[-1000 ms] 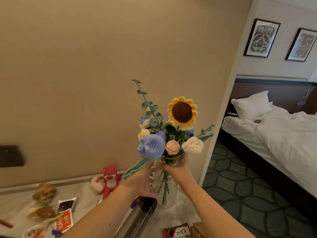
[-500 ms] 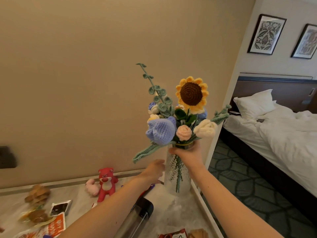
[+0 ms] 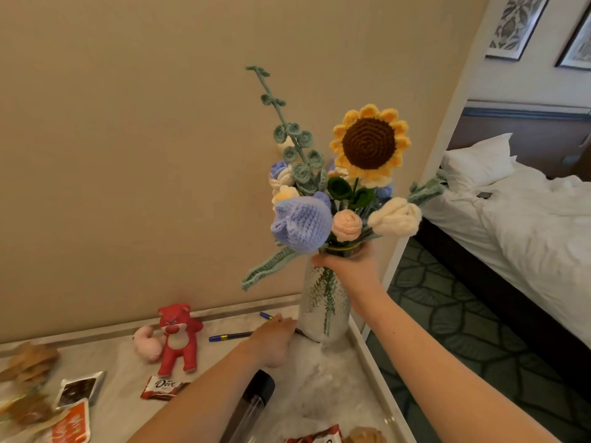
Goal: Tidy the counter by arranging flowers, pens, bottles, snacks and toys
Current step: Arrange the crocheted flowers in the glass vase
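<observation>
Beige wall stood behind a pale marble counter (image 3: 323, 375), and a white bed (image 3: 511, 219) waited in the next room. A second before, both hands were up at the glass vase (image 3: 323, 302) of yarn flowers (image 3: 345, 187), and the vase sat nearer the middle. Now it stood in the far right corner, close to the wall and the counter's edge. The right hand (image 3: 350, 262) gripped the vase by its neck, just under the blooms. The left hand (image 3: 273, 338) had let go and dropped low, fingers loose, reaching toward a blue pen (image 3: 228, 337) lying beside the vase; I could not tell if it touched the pen yet. To me the flower job looked nearly done, and the pens seemed next. A red bear toy (image 3: 177, 338) and a pink toy (image 3: 147, 343) stood to the left. A Dove chocolate (image 3: 164, 386), more snack packs (image 3: 68, 420) and a dark-capped bottle (image 3: 252, 401) lay about, not tidied yet.
</observation>
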The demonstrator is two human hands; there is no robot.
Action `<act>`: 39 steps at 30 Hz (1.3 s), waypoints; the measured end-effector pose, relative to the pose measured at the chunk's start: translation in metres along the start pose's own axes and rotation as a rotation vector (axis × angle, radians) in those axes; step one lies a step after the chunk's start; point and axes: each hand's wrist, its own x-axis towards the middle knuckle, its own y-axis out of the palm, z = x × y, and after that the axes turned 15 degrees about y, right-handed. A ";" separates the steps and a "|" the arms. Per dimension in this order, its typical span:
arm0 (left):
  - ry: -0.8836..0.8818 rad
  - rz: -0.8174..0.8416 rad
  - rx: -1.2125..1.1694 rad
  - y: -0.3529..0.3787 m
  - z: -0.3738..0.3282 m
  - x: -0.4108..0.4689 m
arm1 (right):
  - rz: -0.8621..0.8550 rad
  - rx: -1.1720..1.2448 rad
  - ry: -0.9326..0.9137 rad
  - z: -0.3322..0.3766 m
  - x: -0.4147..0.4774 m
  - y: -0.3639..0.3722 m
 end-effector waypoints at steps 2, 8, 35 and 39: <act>0.020 -0.031 0.100 0.006 0.006 -0.001 | -0.005 0.019 -0.002 -0.004 0.000 0.000; -0.085 -0.123 0.274 0.005 -0.003 -0.009 | 0.016 0.040 -0.014 -0.009 -0.004 0.001; -0.285 -0.294 -1.128 -0.033 -0.066 -0.006 | 0.108 -0.016 0.066 -0.028 -0.012 -0.023; -0.242 -0.317 -1.170 -0.034 -0.067 -0.008 | 0.087 -0.002 0.078 -0.028 -0.011 -0.023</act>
